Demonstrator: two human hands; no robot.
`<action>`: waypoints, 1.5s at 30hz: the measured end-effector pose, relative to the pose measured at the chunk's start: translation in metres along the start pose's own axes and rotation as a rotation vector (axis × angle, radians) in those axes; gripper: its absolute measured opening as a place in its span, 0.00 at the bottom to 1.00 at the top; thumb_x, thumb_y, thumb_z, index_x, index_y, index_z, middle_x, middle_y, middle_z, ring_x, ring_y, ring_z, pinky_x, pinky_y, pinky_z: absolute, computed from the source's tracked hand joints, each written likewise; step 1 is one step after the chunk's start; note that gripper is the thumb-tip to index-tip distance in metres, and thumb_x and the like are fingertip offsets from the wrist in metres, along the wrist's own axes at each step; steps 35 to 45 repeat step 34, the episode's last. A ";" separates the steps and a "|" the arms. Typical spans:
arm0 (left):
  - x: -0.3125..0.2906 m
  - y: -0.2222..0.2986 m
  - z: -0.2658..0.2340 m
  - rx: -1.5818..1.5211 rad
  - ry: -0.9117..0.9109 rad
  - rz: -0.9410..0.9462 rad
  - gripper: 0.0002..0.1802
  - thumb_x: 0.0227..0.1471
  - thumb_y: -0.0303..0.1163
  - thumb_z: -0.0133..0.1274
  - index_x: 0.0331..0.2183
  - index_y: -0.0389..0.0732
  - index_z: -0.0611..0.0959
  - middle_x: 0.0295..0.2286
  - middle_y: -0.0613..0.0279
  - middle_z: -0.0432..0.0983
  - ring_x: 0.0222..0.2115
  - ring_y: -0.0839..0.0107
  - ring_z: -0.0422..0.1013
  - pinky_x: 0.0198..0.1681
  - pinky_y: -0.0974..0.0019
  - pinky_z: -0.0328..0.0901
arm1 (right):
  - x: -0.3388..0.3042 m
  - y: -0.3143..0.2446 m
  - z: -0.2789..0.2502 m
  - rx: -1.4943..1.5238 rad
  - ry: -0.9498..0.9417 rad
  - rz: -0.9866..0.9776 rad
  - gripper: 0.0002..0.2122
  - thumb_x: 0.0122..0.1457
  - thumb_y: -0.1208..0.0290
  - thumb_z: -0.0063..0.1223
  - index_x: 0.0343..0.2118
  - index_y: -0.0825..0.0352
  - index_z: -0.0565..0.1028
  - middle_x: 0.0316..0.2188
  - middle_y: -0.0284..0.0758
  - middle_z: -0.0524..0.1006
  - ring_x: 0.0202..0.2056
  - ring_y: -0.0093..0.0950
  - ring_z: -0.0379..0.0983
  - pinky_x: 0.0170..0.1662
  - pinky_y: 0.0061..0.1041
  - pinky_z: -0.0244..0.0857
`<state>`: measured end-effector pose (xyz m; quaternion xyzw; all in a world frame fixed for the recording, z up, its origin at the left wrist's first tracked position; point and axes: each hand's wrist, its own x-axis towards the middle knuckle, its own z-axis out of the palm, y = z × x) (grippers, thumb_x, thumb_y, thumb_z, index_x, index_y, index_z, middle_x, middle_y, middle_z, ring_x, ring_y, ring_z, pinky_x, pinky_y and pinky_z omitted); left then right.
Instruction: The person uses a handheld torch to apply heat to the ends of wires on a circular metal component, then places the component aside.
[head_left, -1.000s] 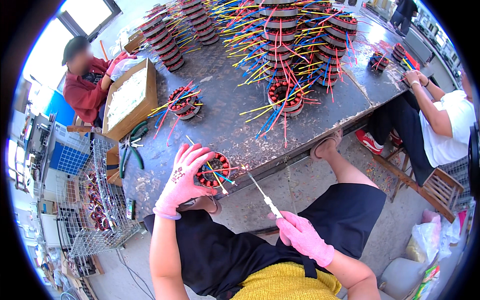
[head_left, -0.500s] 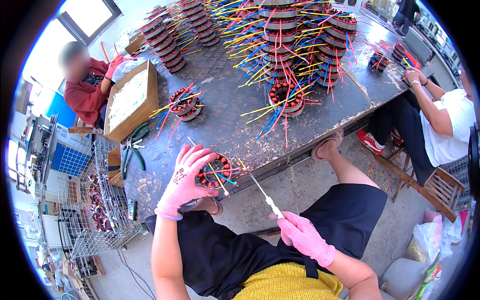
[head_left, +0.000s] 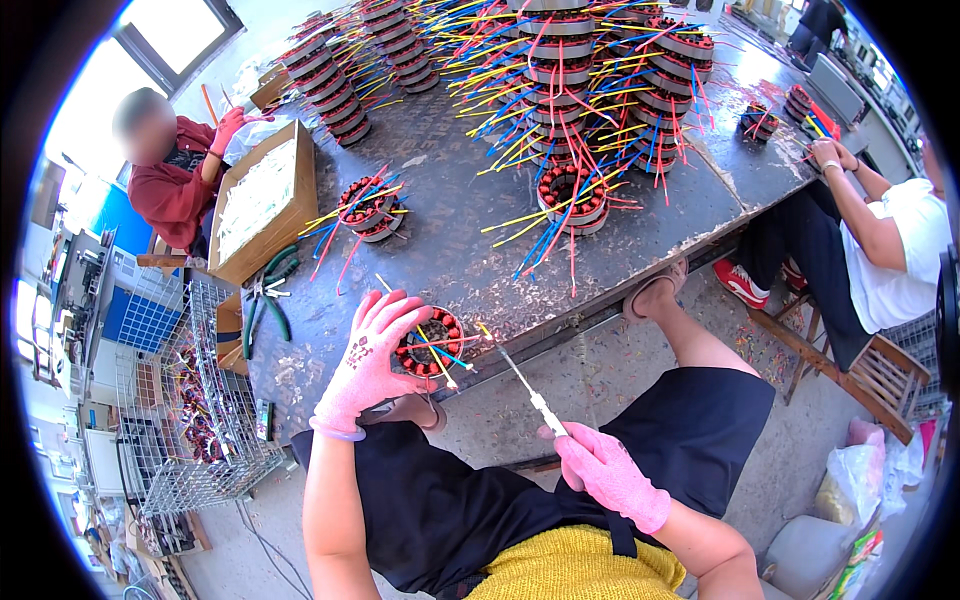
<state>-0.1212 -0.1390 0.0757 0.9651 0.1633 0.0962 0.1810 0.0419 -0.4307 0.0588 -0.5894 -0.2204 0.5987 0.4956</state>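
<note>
My left hand [head_left: 372,352], in a pink glove, grips the left side of a ring-shaped motor stator [head_left: 452,328] at the table's near edge. Its thumb lies along the near side and its fingers over the far side, hiding part of the ring. Red windings show inside the stator, and yellow, blue and red wires cross its opening. In my right hand [head_left: 600,465], also gloved in pink, is a slim tool with a white handle [head_left: 547,415] and thin metal shaft. The shaft points up-left, its tip close to a wire end right of the stator.
Pliers with green handles [head_left: 268,290] lie left of the stator. Beyond are a single stator [head_left: 370,210] and tall stator stacks [head_left: 560,75] with wires sticking out. A cardboard box [head_left: 300,190] stands far left, a wire basket [head_left: 215,470] below. Two co-workers sit left and right.
My hands, the stator and the tool have stayed almost still. The co-worker at the left has shifted slightly.
</note>
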 end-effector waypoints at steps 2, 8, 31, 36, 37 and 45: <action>0.000 0.000 0.000 -0.002 -0.001 0.000 0.49 0.23 0.39 0.72 0.53 0.43 0.75 0.54 0.59 0.69 0.61 0.57 0.57 0.68 0.48 0.42 | 0.000 0.001 0.000 0.020 -0.001 0.008 0.16 0.69 0.65 0.41 0.52 0.71 0.71 0.18 0.26 0.64 0.20 0.14 0.61 0.25 0.19 0.58; 0.000 0.000 0.000 -0.004 -0.002 0.001 0.48 0.24 0.39 0.71 0.53 0.44 0.75 0.54 0.59 0.69 0.61 0.57 0.57 0.68 0.48 0.42 | -0.001 -0.003 0.001 0.040 0.009 0.021 0.16 0.68 0.65 0.42 0.52 0.70 0.71 0.19 0.26 0.65 0.20 0.14 0.61 0.25 0.19 0.58; -0.001 -0.002 0.000 0.000 -0.019 -0.004 0.50 0.23 0.40 0.72 0.55 0.44 0.74 0.55 0.59 0.68 0.62 0.57 0.56 0.68 0.48 0.42 | 0.000 0.001 0.001 0.025 0.003 0.017 0.17 0.69 0.65 0.41 0.53 0.69 0.71 0.18 0.25 0.64 0.20 0.14 0.61 0.25 0.19 0.58; -0.001 -0.003 0.001 -0.017 -0.016 0.002 0.50 0.24 0.40 0.72 0.55 0.45 0.74 0.55 0.59 0.67 0.62 0.57 0.55 0.69 0.48 0.41 | 0.000 0.004 0.000 0.104 -0.007 0.027 0.17 0.69 0.64 0.42 0.54 0.68 0.71 0.19 0.27 0.65 0.21 0.14 0.62 0.26 0.18 0.58; -0.001 -0.003 0.001 -0.017 -0.016 0.002 0.50 0.24 0.40 0.72 0.55 0.45 0.74 0.55 0.59 0.67 0.62 0.57 0.55 0.69 0.48 0.41 | 0.000 0.004 0.000 0.104 -0.007 0.027 0.17 0.69 0.64 0.42 0.54 0.68 0.71 0.19 0.27 0.65 0.21 0.14 0.62 0.26 0.18 0.58; -0.001 -0.003 0.001 -0.017 -0.016 0.002 0.50 0.24 0.40 0.72 0.55 0.45 0.74 0.55 0.59 0.67 0.62 0.57 0.55 0.69 0.48 0.41 | 0.000 0.004 0.000 0.104 -0.007 0.027 0.17 0.69 0.64 0.42 0.54 0.68 0.71 0.19 0.27 0.65 0.21 0.14 0.62 0.26 0.18 0.58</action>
